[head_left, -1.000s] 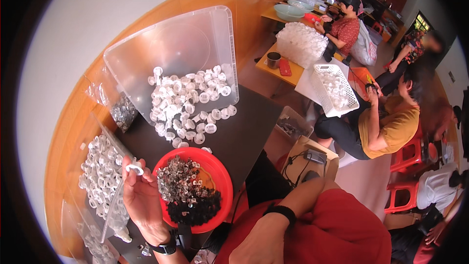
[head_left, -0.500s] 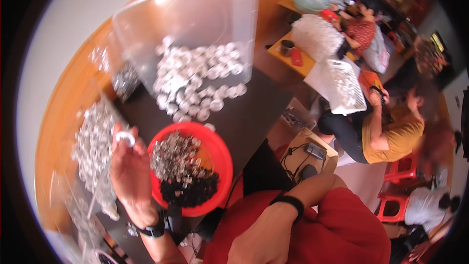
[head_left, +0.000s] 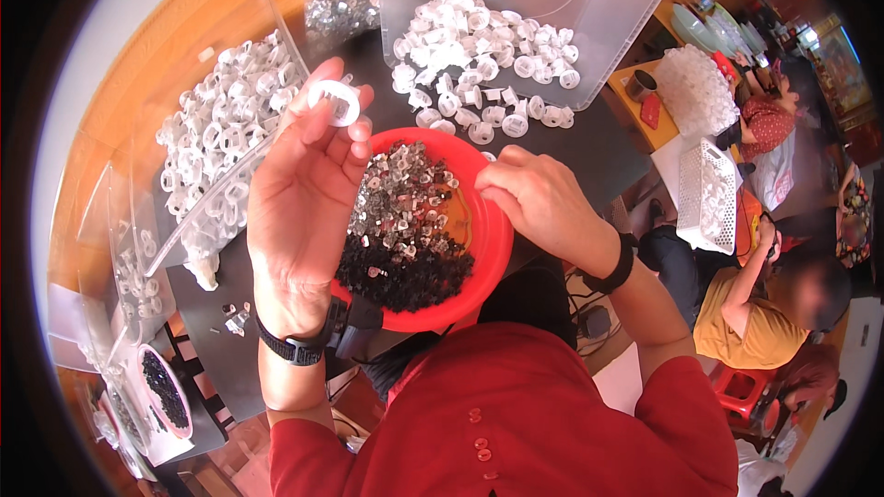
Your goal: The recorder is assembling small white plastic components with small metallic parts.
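My left hand, palm up, pinches a white plastic ring between thumb and fingers, above the left rim of a red basin. In the basin lie small shiny metal pieces and, nearer me, small black pieces. My right hand is closed with fingertips pressed together at the basin's right rim. Whatever those fingertips may hold is hidden. Behind the basin, round white plastic parts spill from a clear tub lying on its side.
Another clear container at the left is heaped with white rings. A clear bag of metal pieces stands behind. At lower left is a pink bowl of black pieces. Co-workers sit at the right, near a white basket.
My right hand has come up from near my lap to the basin's right rim. The left hand still holds the white ring. The view has shifted, so the table things appear farther right.
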A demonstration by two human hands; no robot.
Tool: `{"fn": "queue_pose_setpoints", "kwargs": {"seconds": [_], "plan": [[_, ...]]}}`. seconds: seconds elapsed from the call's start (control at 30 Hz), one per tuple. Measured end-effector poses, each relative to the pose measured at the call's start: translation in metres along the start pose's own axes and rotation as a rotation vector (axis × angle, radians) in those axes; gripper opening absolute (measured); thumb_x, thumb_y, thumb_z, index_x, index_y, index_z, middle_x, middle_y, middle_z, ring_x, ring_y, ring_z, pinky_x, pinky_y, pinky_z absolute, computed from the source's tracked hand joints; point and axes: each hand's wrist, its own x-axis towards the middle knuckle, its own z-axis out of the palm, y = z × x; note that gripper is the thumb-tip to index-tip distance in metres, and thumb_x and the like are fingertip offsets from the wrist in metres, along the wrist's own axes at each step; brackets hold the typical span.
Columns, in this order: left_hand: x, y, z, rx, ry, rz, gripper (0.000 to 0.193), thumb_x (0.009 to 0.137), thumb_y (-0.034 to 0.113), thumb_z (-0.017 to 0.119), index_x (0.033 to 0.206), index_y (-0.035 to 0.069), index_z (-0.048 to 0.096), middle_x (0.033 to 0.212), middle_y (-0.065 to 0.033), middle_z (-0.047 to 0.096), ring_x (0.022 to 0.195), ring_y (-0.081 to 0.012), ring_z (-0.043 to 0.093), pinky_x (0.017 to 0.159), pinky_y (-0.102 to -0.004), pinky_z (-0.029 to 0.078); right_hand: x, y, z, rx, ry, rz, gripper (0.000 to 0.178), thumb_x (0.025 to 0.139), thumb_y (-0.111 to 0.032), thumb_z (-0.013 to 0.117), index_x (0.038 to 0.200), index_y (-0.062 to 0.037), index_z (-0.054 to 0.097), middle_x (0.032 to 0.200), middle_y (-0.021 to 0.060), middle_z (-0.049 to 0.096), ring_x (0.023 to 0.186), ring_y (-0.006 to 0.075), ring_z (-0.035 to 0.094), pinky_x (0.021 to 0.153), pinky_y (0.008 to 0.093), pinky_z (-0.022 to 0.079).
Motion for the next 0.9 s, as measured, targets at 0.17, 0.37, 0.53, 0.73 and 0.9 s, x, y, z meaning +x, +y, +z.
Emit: {"fn": "queue_pose_setpoints", "kwargs": {"seconds": [0.17, 0.37, 0.53, 0.73, 0.9], "plan": [[0.0, 0.002, 0.003, 0.021, 0.008, 0.008, 0.045, 0.092, 0.01, 0.054, 0.132, -0.006, 0.042, 0.115, -0.0192, 0.057, 0.089, -0.0179, 0.057, 0.085, -0.0292, 0.049, 0.007, -0.012, 0.013, 0.039, -0.148, -0.108, 0.014, 0.083, -0.01, 0.059, 0.095, -0.0105, 0.066, 0.085, 0.0082, 0.057, 0.071, 0.0274, 0.058, 0.064, 0.0372, 0.043], [0.0, -0.001, -0.002, 0.012, -0.074, -0.027, 0.045, 0.091, 0.01, 0.053, 0.132, -0.006, 0.042, 0.113, -0.0193, 0.058, 0.089, -0.0176, 0.058, 0.086, -0.0293, 0.049, 0.012, -0.005, 0.02, -0.194, -0.061, -0.081, 0.019, 0.079, -0.006, 0.061, 0.096, -0.0106, 0.066, 0.083, 0.0076, 0.058, 0.071, 0.0248, 0.058, 0.063, 0.0356, 0.042], [0.0, -0.002, 0.0, 0.027, -0.057, -0.017, 0.045, 0.091, 0.01, 0.052, 0.132, -0.006, 0.043, 0.112, -0.0187, 0.059, 0.087, -0.017, 0.059, 0.084, -0.0285, 0.05, 0.017, -0.003, 0.022, -0.171, -0.04, -0.037, 0.014, 0.076, -0.004, 0.061, 0.088, -0.0094, 0.066, 0.08, 0.0076, 0.059, 0.071, 0.0261, 0.059, 0.063, 0.0361, 0.042], [0.001, -0.003, 0.002, 0.013, -0.072, -0.034, 0.043, 0.091, 0.009, 0.052, 0.131, -0.006, 0.044, 0.111, -0.0171, 0.06, 0.086, -0.017, 0.059, 0.084, -0.0285, 0.049, 0.023, 0.002, 0.029, -0.161, -0.101, -0.075, 0.009, 0.075, -0.003, 0.062, 0.081, -0.0087, 0.066, 0.079, 0.0079, 0.059, 0.072, 0.0276, 0.059, 0.064, 0.0373, 0.044], [-0.001, 0.001, 0.002, -0.007, -0.06, -0.017, 0.041, 0.09, 0.009, 0.052, 0.129, -0.006, 0.046, 0.11, -0.016, 0.06, 0.086, -0.0167, 0.059, 0.084, -0.028, 0.049, 0.027, -0.023, 0.006, 0.026, 0.176, -0.123, 0.004, 0.078, -0.009, 0.065, 0.075, -0.0079, 0.062, 0.073, 0.0066, 0.058, 0.065, 0.0265, 0.058, 0.061, 0.0381, 0.045]]}}
